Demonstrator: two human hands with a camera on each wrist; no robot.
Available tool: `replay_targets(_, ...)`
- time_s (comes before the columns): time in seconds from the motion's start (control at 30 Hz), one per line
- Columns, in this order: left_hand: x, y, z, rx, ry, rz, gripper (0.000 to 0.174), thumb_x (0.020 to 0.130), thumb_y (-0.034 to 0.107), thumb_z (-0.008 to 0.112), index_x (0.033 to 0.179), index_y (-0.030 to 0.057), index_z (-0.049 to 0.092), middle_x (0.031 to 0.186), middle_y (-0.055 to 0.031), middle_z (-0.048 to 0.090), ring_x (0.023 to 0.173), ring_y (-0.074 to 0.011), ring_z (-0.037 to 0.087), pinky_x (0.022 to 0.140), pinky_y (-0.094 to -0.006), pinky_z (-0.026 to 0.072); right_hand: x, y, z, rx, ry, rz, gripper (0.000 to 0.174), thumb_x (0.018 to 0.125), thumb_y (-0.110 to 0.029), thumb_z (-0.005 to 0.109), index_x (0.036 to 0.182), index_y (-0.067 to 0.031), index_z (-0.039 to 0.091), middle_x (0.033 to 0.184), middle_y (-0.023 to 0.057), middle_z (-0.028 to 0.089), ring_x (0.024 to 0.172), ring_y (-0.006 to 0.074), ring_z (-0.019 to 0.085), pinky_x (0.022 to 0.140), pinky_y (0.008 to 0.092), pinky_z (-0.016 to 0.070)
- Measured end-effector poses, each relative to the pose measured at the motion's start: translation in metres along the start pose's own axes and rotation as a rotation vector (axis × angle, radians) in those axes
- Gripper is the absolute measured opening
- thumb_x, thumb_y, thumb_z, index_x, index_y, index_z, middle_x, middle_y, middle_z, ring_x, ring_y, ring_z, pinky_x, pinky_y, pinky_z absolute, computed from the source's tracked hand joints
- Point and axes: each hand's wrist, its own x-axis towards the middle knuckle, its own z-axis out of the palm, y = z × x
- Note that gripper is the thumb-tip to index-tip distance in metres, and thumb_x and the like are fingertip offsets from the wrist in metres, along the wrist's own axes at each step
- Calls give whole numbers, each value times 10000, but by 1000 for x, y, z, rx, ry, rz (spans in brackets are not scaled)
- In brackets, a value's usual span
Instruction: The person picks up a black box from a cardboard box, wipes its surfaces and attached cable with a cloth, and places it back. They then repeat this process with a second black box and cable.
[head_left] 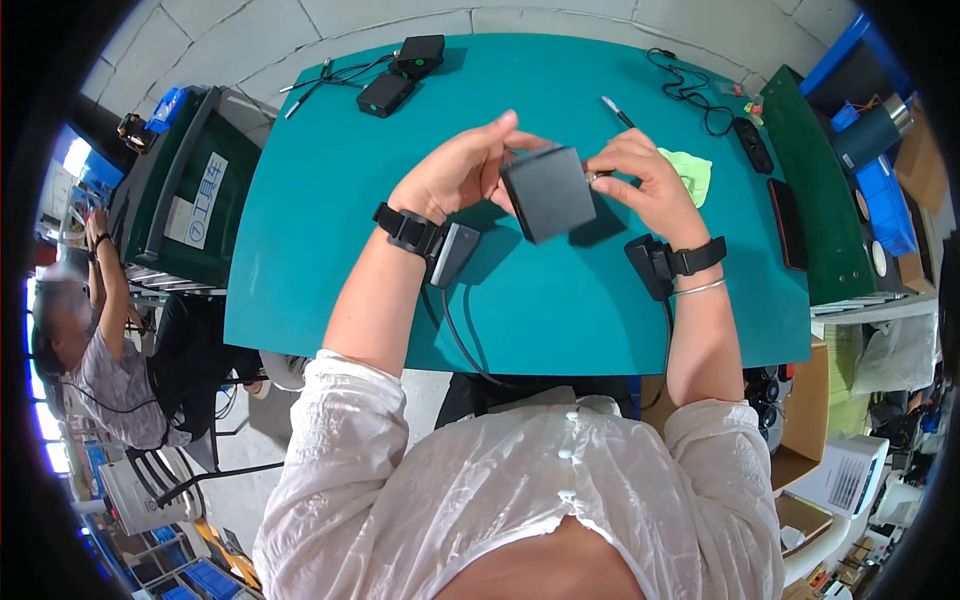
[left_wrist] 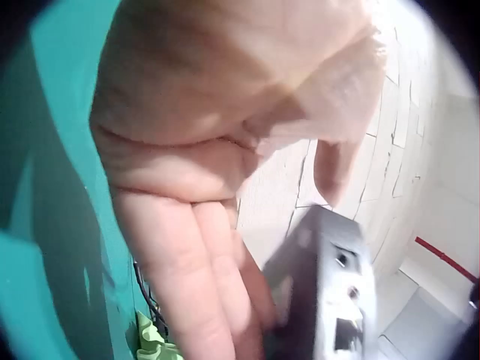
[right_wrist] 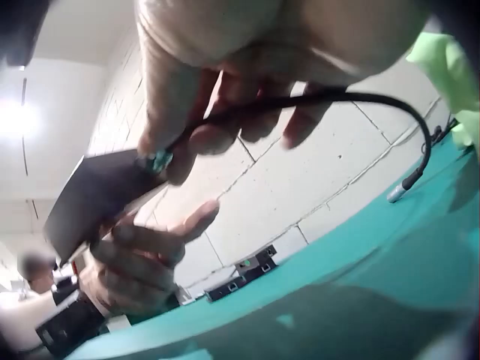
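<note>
My left hand (head_left: 462, 172) supports a square black box (head_left: 551, 193) in the air, its fingers behind the box and its thumb sticking out apart from it. Sockets show on the box's grey end face (left_wrist: 347, 289) in the left wrist view. My right hand (head_left: 648, 185) pinches the plug (right_wrist: 159, 159) of a short black cable (right_wrist: 351, 97) between thumb and fingers, right at the side of the box. The cable loops under the palm, and its free silver end (right_wrist: 396, 193) lies over the green table; the fingertips partly hide the plug.
At the back left lie two black boxes (head_left: 386, 95) and cables with silver ends (head_left: 322, 88). A light green cloth (head_left: 690, 176), a black power strip (head_left: 752, 146) with its cord and a phone-like slab (head_left: 787, 224) lie to the right. Another person (head_left: 120, 360) sits at left.
</note>
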Motion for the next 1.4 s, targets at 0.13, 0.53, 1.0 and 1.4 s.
replay_targets(0.13,6,-6,8,189,-87,-68,462,881,280,620,1195,-46,535,984,-115,652,859,-152,656,708,-281,554,1,2,9,7,-76,-7,174,835,-204,649,973,-110,698,977,23,623,990,209,518,935,362,382)
replay_targets(0.53,20,-21,23,-485,366,-51,345,936,184,546,1115,-103,478,1086,-248,561,936,-398,637,723,-354,621,-4,6,23,186,141,209,328,952,-241,505,1243,-107,576,1285,116,527,1174,269,503,972,348,414)
replay_targets(1.0,10,-8,11,-322,118,40,401,894,61,529,1263,-70,441,1208,-179,523,1068,-275,593,856,-441,559,-1,-3,30,595,150,296,459,936,-295,559,1311,-50,459,1222,115,563,1036,183,564,887,310,464)
replay_targets(1.4,-5,7,9,170,-199,-39,653,687,69,747,1264,-36,459,1070,-77,612,954,-133,608,827,-241,481,3,3,11,1358,177,323,456,957,-254,514,1326,-3,422,1271,169,519,885,140,527,783,259,455)
